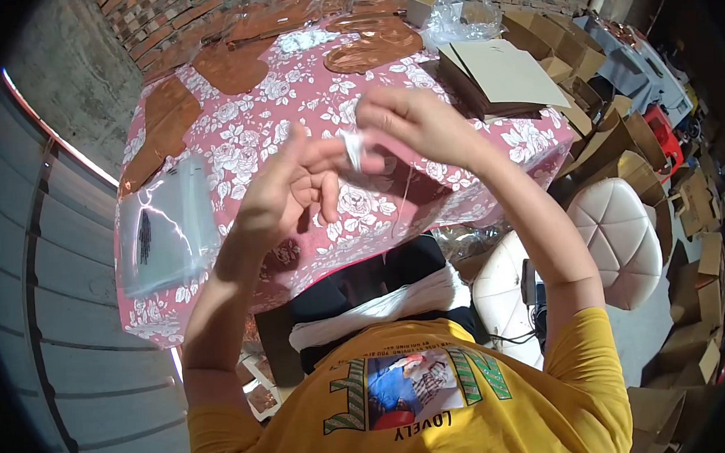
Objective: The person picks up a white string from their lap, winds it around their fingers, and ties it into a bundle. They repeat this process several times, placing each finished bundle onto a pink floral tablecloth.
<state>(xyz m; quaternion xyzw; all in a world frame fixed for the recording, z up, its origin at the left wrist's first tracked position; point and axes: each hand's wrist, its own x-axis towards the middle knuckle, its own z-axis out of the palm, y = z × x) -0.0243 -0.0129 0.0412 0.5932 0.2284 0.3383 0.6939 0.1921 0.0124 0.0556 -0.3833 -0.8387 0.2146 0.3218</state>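
Note:
My left hand (293,185) is over the near part of the table, palm turned up, its thumb raised and two fingers stretched out. A band of white string (353,150) is wound around those outstretched fingers. Just to the right, my right hand (410,120) is closed in a pinch, slightly blurred by motion. A thin strand appears to hang below it, though what sits between its fingertips is hidden. Across my lap lies a thick hank of white string (380,308).
A pink floral cloth covers the table (238,155). Clear plastic bags (168,230) lie at left, copper-coloured sheets (375,50) and a small white pile (308,40) at the back. Stacked cardboard sheets (503,77) sit at right, near a padded white chair (616,240) and cardboard boxes (623,136).

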